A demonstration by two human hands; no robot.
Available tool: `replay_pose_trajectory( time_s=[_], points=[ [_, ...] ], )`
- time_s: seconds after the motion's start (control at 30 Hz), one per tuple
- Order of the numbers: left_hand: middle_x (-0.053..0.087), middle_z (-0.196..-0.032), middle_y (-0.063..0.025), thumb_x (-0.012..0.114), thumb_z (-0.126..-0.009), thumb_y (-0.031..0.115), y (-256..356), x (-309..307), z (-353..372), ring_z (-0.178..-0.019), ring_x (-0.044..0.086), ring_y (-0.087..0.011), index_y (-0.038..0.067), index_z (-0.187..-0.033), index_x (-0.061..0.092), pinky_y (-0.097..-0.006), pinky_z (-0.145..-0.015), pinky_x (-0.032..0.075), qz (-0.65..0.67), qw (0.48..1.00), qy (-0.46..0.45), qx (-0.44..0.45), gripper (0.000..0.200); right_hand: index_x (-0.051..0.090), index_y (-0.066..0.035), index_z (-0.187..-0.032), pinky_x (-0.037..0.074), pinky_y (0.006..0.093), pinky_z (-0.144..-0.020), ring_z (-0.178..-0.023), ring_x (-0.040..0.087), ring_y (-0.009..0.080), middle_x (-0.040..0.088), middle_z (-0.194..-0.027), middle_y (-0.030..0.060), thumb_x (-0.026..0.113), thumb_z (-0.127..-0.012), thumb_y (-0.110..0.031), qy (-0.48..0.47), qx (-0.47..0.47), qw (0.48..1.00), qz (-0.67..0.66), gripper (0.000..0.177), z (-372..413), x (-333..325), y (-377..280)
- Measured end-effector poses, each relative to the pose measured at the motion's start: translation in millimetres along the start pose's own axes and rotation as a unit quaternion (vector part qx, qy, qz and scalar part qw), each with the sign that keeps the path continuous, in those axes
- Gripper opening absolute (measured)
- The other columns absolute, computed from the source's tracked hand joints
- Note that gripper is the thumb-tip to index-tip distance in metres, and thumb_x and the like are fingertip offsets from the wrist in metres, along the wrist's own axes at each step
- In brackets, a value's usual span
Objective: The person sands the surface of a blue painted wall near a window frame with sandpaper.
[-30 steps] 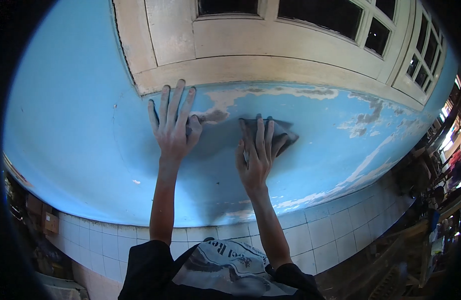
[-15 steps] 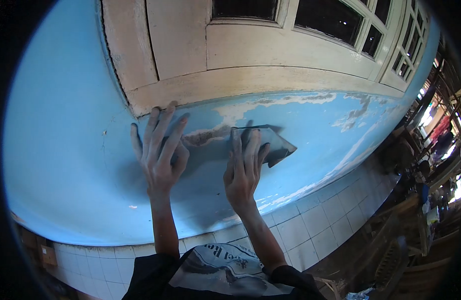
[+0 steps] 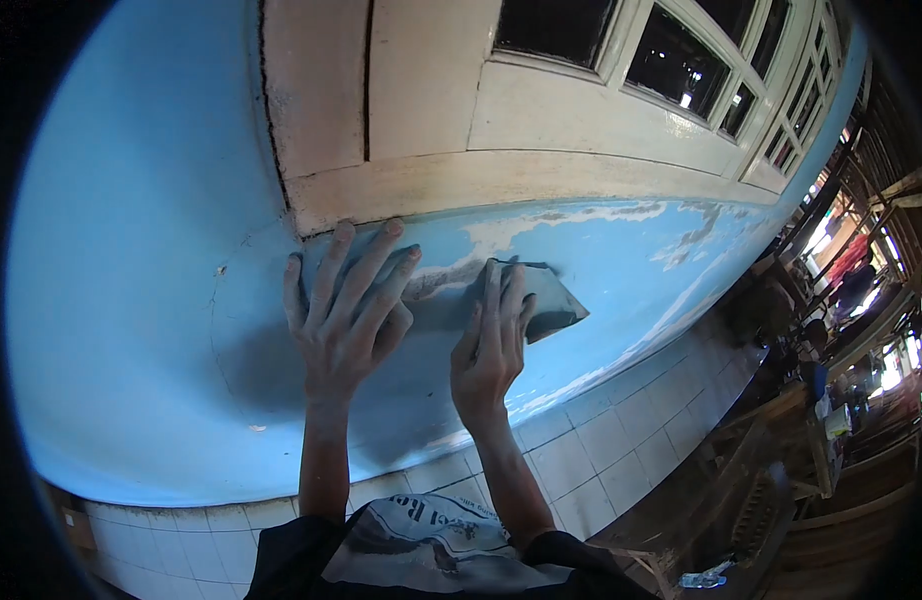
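Note:
My left hand [image 3: 349, 310] rests with spread fingers on the blue wall [image 3: 131, 330], its fingertips just under the lower left corner of the cream window frame [image 3: 431, 180]. Nothing is held in it. To its right, my right hand [image 3: 494, 345] presses a dark, folded sheet [image 3: 558, 305] flat to the wall under its fingers. The sheet's pointed corner sticks out to the right. A rough grey bare patch [image 3: 446, 280] shows between the two hands. Peeled whitish areas [image 3: 581, 213] run along below the frame.
White tiles [image 3: 601, 450] line the foot of the wall. At the right are wooden furniture [image 3: 761, 430], a red cloth [image 3: 847, 258] and a clear plastic item [image 3: 705, 578]. A cardboard box [image 3: 78, 528] sits at the lower left.
The view has shifted, with the window frame now further right and lower. My right hand and the sheet remain close to the same patch; my left hand stays spread on the wall.

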State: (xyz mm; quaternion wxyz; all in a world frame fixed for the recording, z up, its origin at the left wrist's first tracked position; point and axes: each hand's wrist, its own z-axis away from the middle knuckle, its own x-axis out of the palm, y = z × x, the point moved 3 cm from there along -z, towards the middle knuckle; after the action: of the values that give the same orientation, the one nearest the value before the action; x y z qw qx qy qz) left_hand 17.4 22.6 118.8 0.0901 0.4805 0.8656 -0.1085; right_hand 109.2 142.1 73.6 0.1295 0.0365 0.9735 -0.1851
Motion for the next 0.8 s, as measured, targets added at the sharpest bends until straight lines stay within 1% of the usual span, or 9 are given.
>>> replay_pose_trajectory(
  time_s=[0.07, 0.23, 0.33, 0.4, 0.43, 0.5, 0.6, 0.73, 0.8],
  points=[
    [0.055, -0.133, 0.0124, 0.059, -0.074, 0.015, 1, -1, -1, -0.132, 0.043, -0.0173, 0.034, -0.113, 0.065, -0.0476, -0.116, 0.016, 0.003, 1.0, -0.002, -0.001, 0.044, 0.046, 0.008, -0.132, 0.026, 0.0591, -0.107, -0.131, 0.039, 0.0443, 0.041, -0.138, 0.0297, 0.047, -0.095, -0.003, 0.037, -0.03, 0.998, 0.032, 0.038, -9, -4, 4],
    [0.055, -0.133, 0.0124, 0.058, -0.075, 0.016, 0, 0, -1, -0.132, 0.042, -0.0171, 0.033, -0.114, 0.064, -0.0471, -0.116, 0.015, 0.027, 1.0, 0.005, 0.005, 0.044, 0.046, 0.008, -0.132, 0.027, 0.0609, -0.106, -0.131, 0.038, 0.045, 0.042, -0.137, 0.0309, 0.046, -0.095, -0.002, 0.02, 0.011, 1.0, -0.013, 0.038, -4, -3, -5],
    [0.056, -0.132, 0.0122, 0.058, -0.075, 0.016, 1, -2, -1, -0.132, 0.042, -0.0169, 0.033, -0.114, 0.064, -0.0465, -0.116, 0.016, 0.016, 1.0, 0.003, 0.01, 0.043, 0.044, 0.008, -0.133, 0.031, 0.0604, -0.103, -0.131, 0.038, 0.0439, 0.04, -0.139, 0.0315, 0.046, -0.095, -0.002, 0.022, -0.022, 0.998, 0.054, 0.039, -11, -5, -4],
    [0.056, -0.132, 0.0122, 0.058, -0.074, 0.016, 1, -3, -2, -0.132, 0.042, -0.0172, 0.033, -0.114, 0.064, -0.0466, -0.116, 0.016, 0.019, 1.0, -0.006, 0.007, 0.044, 0.044, 0.009, -0.132, 0.035, 0.0588, -0.102, -0.13, 0.04, 0.0436, 0.039, -0.139, 0.032, 0.045, -0.095, -0.002, 0.075, 0.006, 0.997, 0.002, 0.038, -23, -5, -5],
    [0.056, -0.132, 0.0122, 0.058, -0.074, 0.016, 0, -2, -1, -0.132, 0.042, -0.0172, 0.033, -0.114, 0.064, -0.0466, -0.116, 0.016, 0.02, 1.0, -0.003, 0.008, 0.044, 0.044, 0.009, -0.132, 0.035, 0.0588, -0.102, -0.13, 0.04, 0.0436, 0.039, -0.139, 0.032, 0.045, -0.095, -0.002, 0.078, 0.005, 0.997, 0.004, 0.038, -17, -4, -7],
    [0.055, -0.133, 0.0121, 0.057, -0.074, 0.016, 0, 0, 0, -0.132, 0.042, -0.0176, 0.033, -0.114, 0.065, -0.0472, -0.115, 0.016, 0.026, 1.0, 0.007, 0.01, 0.044, 0.045, 0.009, -0.131, 0.037, 0.0573, -0.101, -0.128, 0.042, 0.0446, 0.042, -0.137, 0.0319, 0.045, -0.095, -0.002, 0.025, 0.034, 0.999, -0.005, 0.038, 0, 1, -9],
    [0.055, -0.133, 0.0119, 0.057, -0.073, 0.016, 1, -3, -3, -0.132, 0.042, -0.0178, 0.033, -0.112, 0.066, -0.0478, -0.115, 0.017, 0.023, 1.0, -0.011, 0.005, 0.043, 0.044, 0.009, -0.132, 0.037, 0.0569, -0.101, -0.127, 0.043, 0.0447, 0.043, -0.136, 0.0316, 0.046, -0.094, -0.001, 0.067, -0.012, 0.997, 0.031, 0.039, -18, -6, -2],
    [0.055, -0.133, 0.0116, 0.057, -0.073, 0.017, 1, -2, -2, -0.132, 0.042, -0.0178, 0.032, -0.11, 0.066, -0.0484, -0.114, 0.018, 0.026, 1.0, -0.006, 0.008, 0.041, 0.044, 0.009, -0.132, 0.038, 0.057, -0.101, -0.126, 0.044, 0.0436, 0.043, -0.136, 0.0309, 0.047, -0.094, 0.001, 0.044, -0.001, 0.999, 0.014, 0.039, -13, -7, -15],
    [0.055, -0.133, 0.0115, 0.057, -0.073, 0.017, 1, -2, -1, -0.132, 0.042, -0.0178, 0.032, -0.109, 0.067, -0.0486, -0.113, 0.019, 0.031, 0.999, 0.001, 0.012, 0.04, 0.046, 0.009, -0.131, 0.038, 0.0569, -0.1, -0.127, 0.045, 0.0424, 0.044, -0.136, 0.0299, 0.047, -0.094, 0.0, 0.023, -0.021, 0.998, 0.049, 0.039, -7, -7, -13]
  ],
)
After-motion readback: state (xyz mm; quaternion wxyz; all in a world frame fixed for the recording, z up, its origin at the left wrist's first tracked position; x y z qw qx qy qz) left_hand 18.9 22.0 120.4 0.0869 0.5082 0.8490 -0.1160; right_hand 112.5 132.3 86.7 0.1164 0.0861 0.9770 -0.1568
